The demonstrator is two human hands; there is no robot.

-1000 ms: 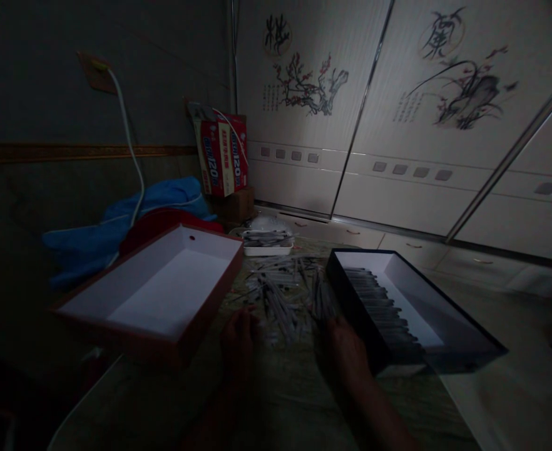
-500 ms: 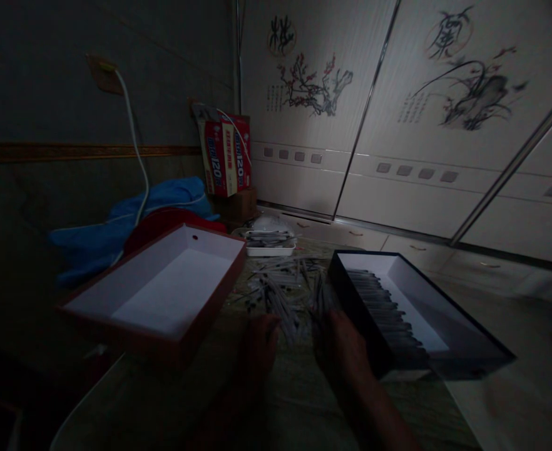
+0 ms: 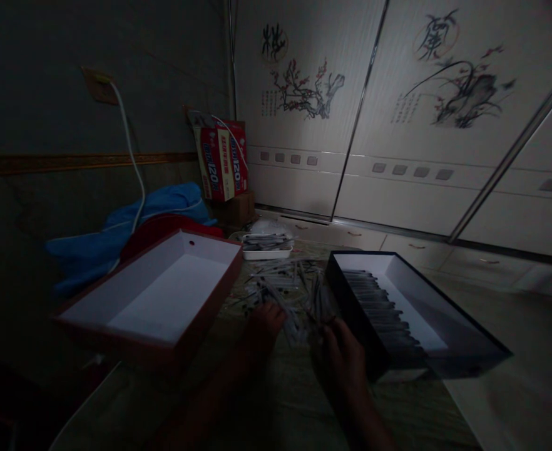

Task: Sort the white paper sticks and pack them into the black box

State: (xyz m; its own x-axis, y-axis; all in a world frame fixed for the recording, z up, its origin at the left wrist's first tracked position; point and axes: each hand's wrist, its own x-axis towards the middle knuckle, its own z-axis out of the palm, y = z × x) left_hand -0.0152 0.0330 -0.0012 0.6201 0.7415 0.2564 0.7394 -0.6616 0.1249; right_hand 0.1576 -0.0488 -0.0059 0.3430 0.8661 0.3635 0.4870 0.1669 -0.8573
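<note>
Right hand [image 3: 339, 360] among loose white sticks [image 3: 288, 291]

Cloth-covered table, thin sticks strewn across it

The creased greenish table [image 3: 295, 407] carries a loose heap of thin white sticks [image 3: 280, 285] between two open boxes: a red box with a white lining [image 3: 163, 300] on the left, a black box [image 3: 412, 313] with sticks ranked inside on the right. Beyond the heap sits a white tray [image 3: 266, 254].
</note>
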